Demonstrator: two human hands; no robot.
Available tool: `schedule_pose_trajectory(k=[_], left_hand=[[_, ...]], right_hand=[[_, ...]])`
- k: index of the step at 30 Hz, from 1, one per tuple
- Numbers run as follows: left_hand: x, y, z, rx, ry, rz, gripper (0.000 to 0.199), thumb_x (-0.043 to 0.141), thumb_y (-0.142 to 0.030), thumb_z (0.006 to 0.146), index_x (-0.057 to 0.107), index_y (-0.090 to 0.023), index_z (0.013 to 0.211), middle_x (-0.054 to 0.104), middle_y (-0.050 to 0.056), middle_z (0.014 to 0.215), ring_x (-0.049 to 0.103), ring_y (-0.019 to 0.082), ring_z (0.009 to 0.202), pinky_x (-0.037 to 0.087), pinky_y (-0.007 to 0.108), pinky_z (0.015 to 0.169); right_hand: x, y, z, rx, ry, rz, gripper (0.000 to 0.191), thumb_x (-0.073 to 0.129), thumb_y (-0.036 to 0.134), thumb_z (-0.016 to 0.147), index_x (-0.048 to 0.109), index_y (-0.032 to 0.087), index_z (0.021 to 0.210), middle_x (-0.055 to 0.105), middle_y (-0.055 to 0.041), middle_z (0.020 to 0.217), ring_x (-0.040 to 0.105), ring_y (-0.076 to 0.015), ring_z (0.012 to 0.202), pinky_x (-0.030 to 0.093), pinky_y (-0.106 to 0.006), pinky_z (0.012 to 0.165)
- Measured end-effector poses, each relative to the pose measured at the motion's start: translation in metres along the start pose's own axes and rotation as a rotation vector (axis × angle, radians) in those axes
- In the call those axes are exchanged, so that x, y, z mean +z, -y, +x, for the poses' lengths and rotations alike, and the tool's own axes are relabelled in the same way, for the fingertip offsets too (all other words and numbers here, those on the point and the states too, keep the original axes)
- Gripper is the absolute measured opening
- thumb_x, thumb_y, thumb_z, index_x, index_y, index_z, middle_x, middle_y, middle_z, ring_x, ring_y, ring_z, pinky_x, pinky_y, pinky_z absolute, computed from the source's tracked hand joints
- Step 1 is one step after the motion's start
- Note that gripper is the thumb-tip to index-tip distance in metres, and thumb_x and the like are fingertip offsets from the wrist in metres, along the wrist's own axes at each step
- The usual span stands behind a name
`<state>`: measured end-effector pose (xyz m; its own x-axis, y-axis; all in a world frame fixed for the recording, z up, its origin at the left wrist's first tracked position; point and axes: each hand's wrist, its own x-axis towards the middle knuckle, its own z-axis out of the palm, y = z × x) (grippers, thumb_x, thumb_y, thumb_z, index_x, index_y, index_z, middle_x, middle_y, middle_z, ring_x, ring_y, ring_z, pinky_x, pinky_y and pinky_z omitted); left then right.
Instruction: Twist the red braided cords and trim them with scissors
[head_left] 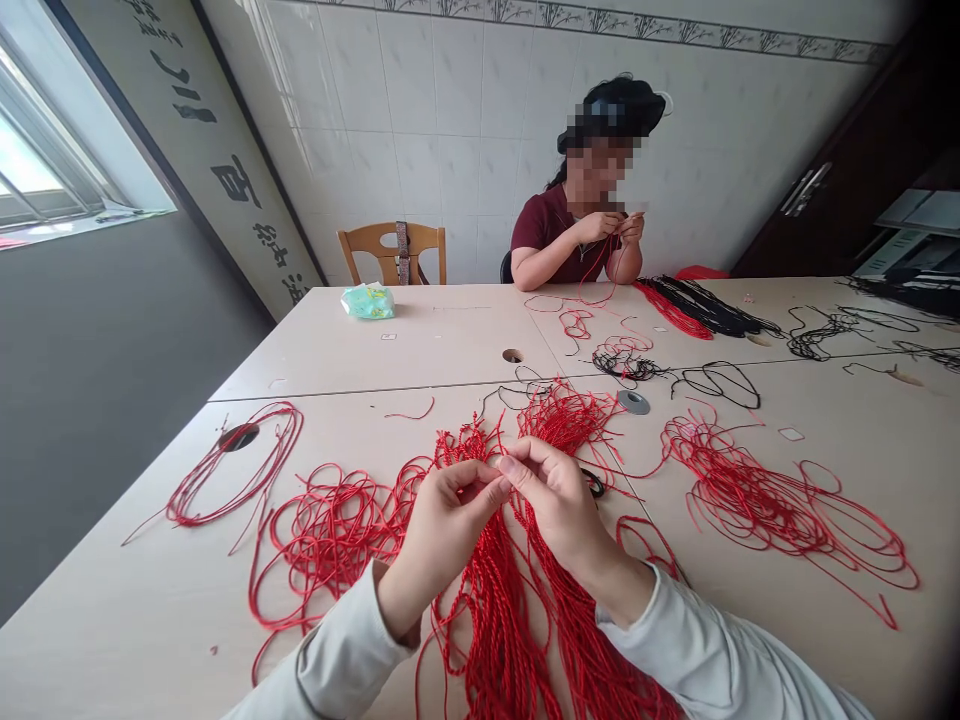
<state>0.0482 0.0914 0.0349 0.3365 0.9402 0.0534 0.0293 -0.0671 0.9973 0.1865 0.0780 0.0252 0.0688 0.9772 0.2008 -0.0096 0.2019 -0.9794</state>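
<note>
My left hand point(442, 540) and my right hand point(555, 500) meet above the table, their fingertips pinching thin red cord. Many twisted red cords point(502, 640) run down from under my hands toward my body. Loose coils of red cord point(330, 540) lie to the left of my left hand, and another red tangle point(772, 510) lies well to the right. A small black object point(592, 483), partly hidden by my right hand, sits just beyond it. Exactly what my fingertips hold is partly hidden.
Across the pale table point(390, 340), a seated person point(577, 230) handles red cord. Black cords point(705, 305) and smaller red and black bundles point(626, 360) lie near that person. A plastic packet point(367, 300) and grey ring point(634, 402) rest on the table; a wooden chair point(391, 252) stands behind it.
</note>
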Motion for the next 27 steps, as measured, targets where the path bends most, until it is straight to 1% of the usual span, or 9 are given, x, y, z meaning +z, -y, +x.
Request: schedule_pose_trajectory(k=[3,7,10,13,16,19,22,25,27], left_hand=[[0.004,0.006,-0.003,0.010,-0.024,0.039,0.024,0.067,-0.036,0.081,0.069,-0.013,0.073,0.062,0.001,0.065,0.046,0.012,0.060,0.037,0.023,0.056],[0.005,0.011,-0.003,0.066,-0.061,0.125,0.022,0.064,-0.034,0.084,0.072,-0.015,0.081,0.066,0.003,0.072,0.051,0.015,0.066,0.040,0.024,0.063],[0.001,0.007,-0.001,0.033,0.012,0.058,0.023,0.062,-0.036,0.085,0.073,-0.016,0.086,0.065,0.002,0.072,0.051,0.015,0.067,0.041,0.025,0.065],[-0.003,0.000,0.003,-0.031,0.099,-0.012,0.030,0.058,-0.041,0.088,0.072,-0.017,0.080,0.063,0.001,0.069,0.051,0.015,0.065,0.041,0.025,0.064],[-0.006,-0.005,0.005,-0.058,0.162,-0.016,0.033,0.059,-0.045,0.085,0.068,-0.016,0.073,0.060,0.002,0.068,0.049,0.014,0.065,0.040,0.025,0.063],[-0.010,-0.001,0.006,-0.097,0.199,0.001,0.034,0.062,-0.047,0.082,0.065,-0.016,0.071,0.051,-0.002,0.061,0.041,0.011,0.057,0.034,0.023,0.055],[-0.018,0.017,0.002,-0.203,0.174,0.007,0.036,0.063,-0.050,0.081,0.064,-0.015,0.074,0.046,-0.005,0.056,0.037,0.009,0.050,0.029,0.021,0.047],[-0.029,0.040,-0.005,-0.311,0.146,-0.025,0.035,0.062,-0.050,0.082,0.064,-0.016,0.083,0.055,-0.002,0.058,0.044,0.010,0.049,0.033,0.021,0.048],[-0.034,0.051,-0.010,-0.349,0.135,-0.067,0.034,0.064,-0.049,0.081,0.063,-0.015,0.084,0.058,-0.001,0.059,0.048,0.011,0.049,0.034,0.021,0.048]], right_hand=[[0.002,-0.005,0.000,0.025,-0.002,0.015,0.020,0.060,0.033,0.086,0.055,0.019,0.073,0.051,0.0021,0.069,0.047,-0.0136,0.067,0.040,-0.025,0.064],[-0.002,-0.004,0.006,0.107,0.048,0.087,0.018,0.064,0.033,0.083,0.059,0.017,0.074,0.055,0.0006,0.072,0.051,-0.0146,0.071,0.041,-0.026,0.068],[-0.008,0.003,0.012,0.174,0.065,0.152,0.019,0.069,0.035,0.078,0.062,0.017,0.074,0.058,0.0007,0.072,0.051,-0.0138,0.069,0.041,-0.026,0.068],[-0.015,0.010,0.017,0.161,0.040,0.098,0.021,0.070,0.036,0.077,0.062,0.017,0.074,0.056,0.0024,0.069,0.047,-0.0115,0.063,0.039,-0.025,0.063],[-0.021,0.013,0.022,0.098,0.056,-0.047,0.022,0.066,0.038,0.080,0.063,0.016,0.076,0.054,0.0028,0.067,0.045,-0.0111,0.061,0.037,-0.025,0.060],[-0.030,0.008,0.026,0.047,0.092,-0.227,0.025,0.058,0.040,0.086,0.064,0.016,0.080,0.056,0.0015,0.067,0.049,-0.0130,0.062,0.039,-0.026,0.061],[-0.051,-0.005,0.026,-0.019,0.116,-0.594,0.025,0.051,0.038,0.090,0.065,0.018,0.083,0.063,-0.0022,0.076,0.056,-0.0160,0.069,0.041,-0.029,0.067],[-0.081,-0.022,0.017,0.005,0.097,-1.055,0.018,0.057,0.035,0.085,0.063,0.020,0.077,0.064,-0.0034,0.078,0.057,-0.0183,0.069,0.041,-0.031,0.066],[-0.098,-0.031,0.008,0.057,0.104,-1.147,0.014,0.059,0.035,0.082,0.062,0.022,0.081,0.064,-0.0036,0.080,0.059,-0.0189,0.070,0.042,-0.030,0.063]])
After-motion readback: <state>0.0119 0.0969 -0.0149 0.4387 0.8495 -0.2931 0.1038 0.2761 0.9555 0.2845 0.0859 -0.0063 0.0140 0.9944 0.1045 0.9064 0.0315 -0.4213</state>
